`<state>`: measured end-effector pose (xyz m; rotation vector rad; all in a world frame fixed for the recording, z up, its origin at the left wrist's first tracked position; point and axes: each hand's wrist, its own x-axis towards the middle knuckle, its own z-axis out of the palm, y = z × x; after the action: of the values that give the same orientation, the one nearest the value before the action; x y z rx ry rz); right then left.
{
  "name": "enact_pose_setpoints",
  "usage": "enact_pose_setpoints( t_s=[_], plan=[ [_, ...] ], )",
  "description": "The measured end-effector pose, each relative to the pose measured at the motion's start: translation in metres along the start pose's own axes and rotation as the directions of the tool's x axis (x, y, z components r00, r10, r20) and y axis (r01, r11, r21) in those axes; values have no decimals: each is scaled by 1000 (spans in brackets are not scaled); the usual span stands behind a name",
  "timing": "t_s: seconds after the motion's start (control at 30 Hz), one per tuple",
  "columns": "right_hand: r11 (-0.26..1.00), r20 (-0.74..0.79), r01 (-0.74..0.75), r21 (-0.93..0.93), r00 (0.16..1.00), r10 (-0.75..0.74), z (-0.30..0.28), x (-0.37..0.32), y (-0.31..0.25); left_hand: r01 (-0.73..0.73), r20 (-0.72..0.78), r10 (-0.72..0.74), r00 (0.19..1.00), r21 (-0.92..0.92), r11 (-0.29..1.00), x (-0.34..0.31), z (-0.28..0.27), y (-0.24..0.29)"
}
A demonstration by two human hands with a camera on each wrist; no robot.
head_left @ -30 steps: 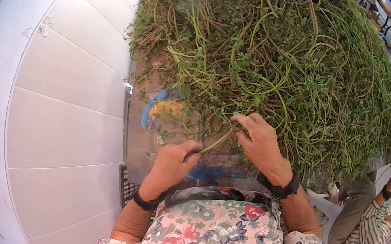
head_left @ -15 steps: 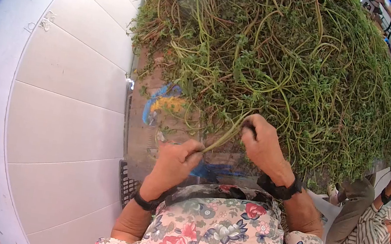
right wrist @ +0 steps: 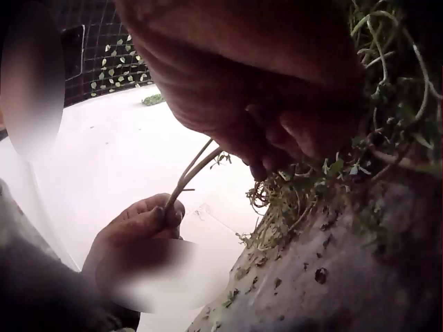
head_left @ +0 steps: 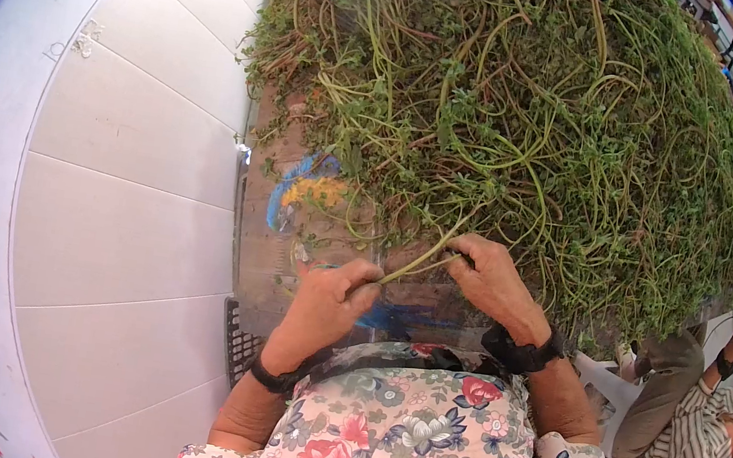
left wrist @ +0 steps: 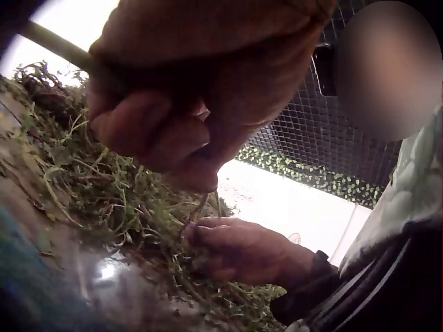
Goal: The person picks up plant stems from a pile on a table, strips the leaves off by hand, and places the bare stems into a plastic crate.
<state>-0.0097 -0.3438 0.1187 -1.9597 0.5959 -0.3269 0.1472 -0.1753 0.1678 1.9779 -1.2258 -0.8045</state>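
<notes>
In the head view, the left hand (head_left: 325, 306) pinches the lower end of a forked green stem (head_left: 418, 264) between thumb and fingers. To its right the right hand (head_left: 494, 285) has its curled fingertips at the stem's branch, by the near edge of a large heap of leafy stems (head_left: 529, 139). The right wrist view shows the stem (right wrist: 181, 185) running from the left hand (right wrist: 142, 225) up to the right hand (right wrist: 256, 76). Seen from the left wrist, the left hand (left wrist: 201, 83) is curled, with the right hand (left wrist: 252, 252) beyond it.
The heap covers most of the table (head_left: 265, 285), whose cover has blue and yellow marks. A dark perforated crate (head_left: 239, 347) stands below its left edge. White wall panels (head_left: 126, 242) rise at left. Another person in a striped sleeve (head_left: 691, 453) sits at right.
The right hand has moved slightly down and back from the heap, and the stem shows a fork between the hands. The left hand has stayed nearly still, pinching the stem. The other person's hand has shifted.
</notes>
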Motion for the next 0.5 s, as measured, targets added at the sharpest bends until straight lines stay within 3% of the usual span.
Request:
enact_pose_setpoints(
  t_s=[0.1,0.3,0.33,0.43,0.5],
  plan=[
    [999,-29,11,-40,1000,-12,-3,0,2,-9,27,9,1000,14,1000,-1,-3,-2],
    [952,-166,-248,181,946,278,-22,4,3,-21,69,21,997,-1,1000,-3,-3,2],
    [795,-36,-335,506,912,408,-29,3,4,-18,62,17,998,9,1000,-3,-4,1],
    [603,44,-336,723,894,445,-37,0,-4,-26,57,20,998,107,994,-3,-5,3],
    [638,84,-334,693,917,389,-36,-2,2,-71,69,60,996,171,983,-2,-4,4]
  ],
)
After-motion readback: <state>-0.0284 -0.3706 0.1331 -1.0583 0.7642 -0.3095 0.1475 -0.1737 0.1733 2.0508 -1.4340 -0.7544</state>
